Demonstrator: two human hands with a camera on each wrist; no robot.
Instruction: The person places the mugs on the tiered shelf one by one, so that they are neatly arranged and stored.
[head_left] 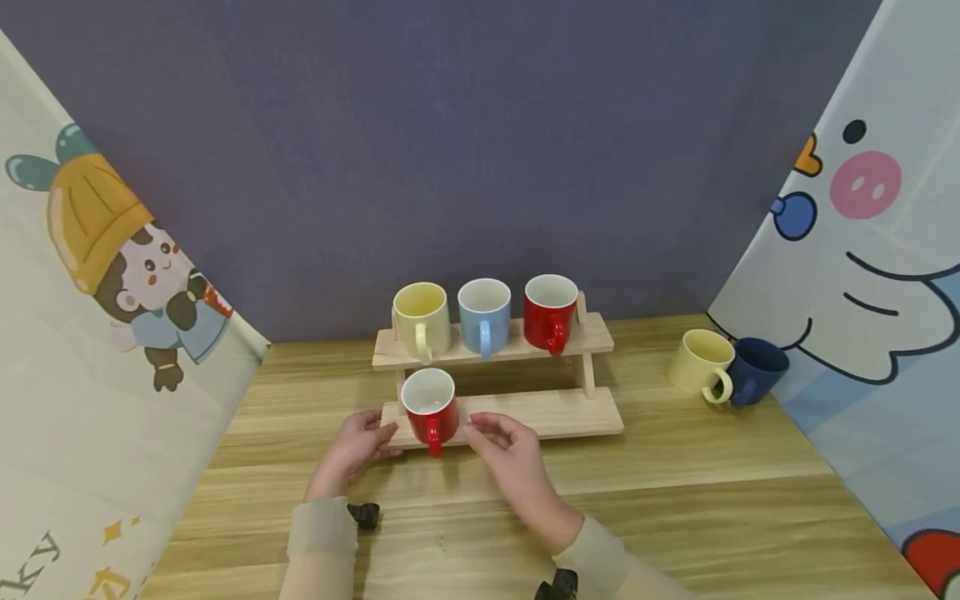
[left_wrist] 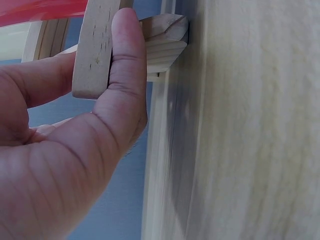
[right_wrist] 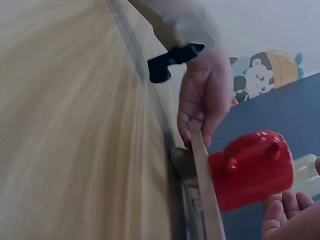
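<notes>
A two-tier wooden rack [head_left: 540,414] stands on the table. My left hand [head_left: 354,450] pinches the left end of its lower shelf [left_wrist: 92,55], thumb on top and a finger underneath. Close beside that hand a red mug [head_left: 431,408] stands upright on the lower shelf, its handle facing me. My right hand [head_left: 513,462] is just right of this mug, fingers loosely bent and holding nothing; a small gap seems to part them. Along the upper shelf are a yellow mug [head_left: 422,321], a light blue mug [head_left: 484,317] and another red mug [head_left: 551,312].
To the right on the wooden table [head_left: 675,500], a second yellow mug [head_left: 697,364] and a dark blue mug [head_left: 759,371] stand side by side. Behind the rack rises a dark grey-blue panel [head_left: 465,150]. Cartoon-printed panels flank the table on both sides.
</notes>
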